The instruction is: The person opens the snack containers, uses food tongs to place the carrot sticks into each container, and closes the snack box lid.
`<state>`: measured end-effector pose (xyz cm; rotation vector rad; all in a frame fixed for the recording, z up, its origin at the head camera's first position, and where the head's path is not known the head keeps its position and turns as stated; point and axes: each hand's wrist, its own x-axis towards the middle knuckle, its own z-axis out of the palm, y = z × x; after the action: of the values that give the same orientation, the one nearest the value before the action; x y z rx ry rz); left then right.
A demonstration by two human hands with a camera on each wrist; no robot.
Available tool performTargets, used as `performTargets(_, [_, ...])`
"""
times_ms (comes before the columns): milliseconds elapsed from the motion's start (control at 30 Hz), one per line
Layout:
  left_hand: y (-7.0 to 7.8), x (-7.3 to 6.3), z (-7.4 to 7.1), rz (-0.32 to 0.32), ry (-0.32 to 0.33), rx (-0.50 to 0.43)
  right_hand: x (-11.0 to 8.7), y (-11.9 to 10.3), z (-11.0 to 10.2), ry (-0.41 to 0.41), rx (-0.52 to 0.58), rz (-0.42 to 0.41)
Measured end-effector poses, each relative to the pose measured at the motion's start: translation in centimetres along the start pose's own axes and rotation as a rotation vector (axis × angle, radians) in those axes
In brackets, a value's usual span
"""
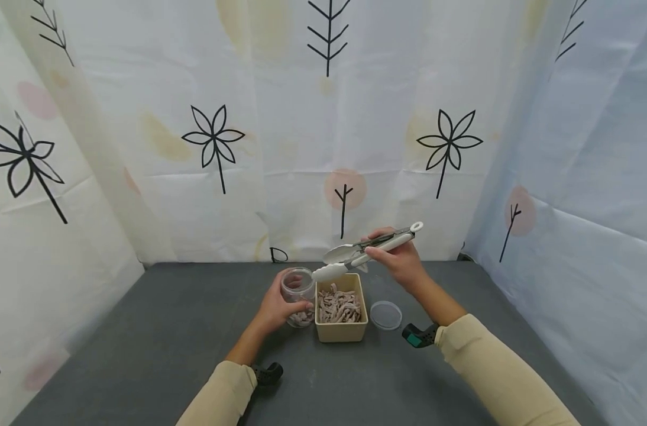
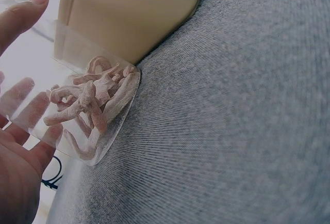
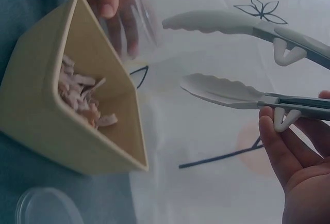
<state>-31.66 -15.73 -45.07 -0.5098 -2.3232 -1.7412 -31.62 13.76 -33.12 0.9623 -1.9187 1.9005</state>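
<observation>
My left hand grips a clear plastic jar, its thumb on the near side and fingers around the far side. Several pale, powdery dried strips lie in the bottom of the jar. In my right hand is a pair of white-and-grey tongs, held above a cream rectangular box. Their two scalloped tips stand apart with nothing between them. A heap of similar pale strips fills the lower part of the box, which stands right beside the jar.
A round clear lid lies flat on the dark grey tabletop, just right of the box. Behind the table hangs a white patterned curtain, with more cloth on both sides.
</observation>
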Motion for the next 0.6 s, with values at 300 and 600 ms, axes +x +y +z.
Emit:
performTargets(300, [3.5,-1.1,-0.4,0.012,-0.054,-0.019,-0.7,0.5,-2.3,-0.149,-0.045,0.081])
performTargets(600, [3.7,-1.2,-0.4,0.014,-0.056,-0.013,-0.6,0.9,-3.6,-0.317,-0.14,0.187])
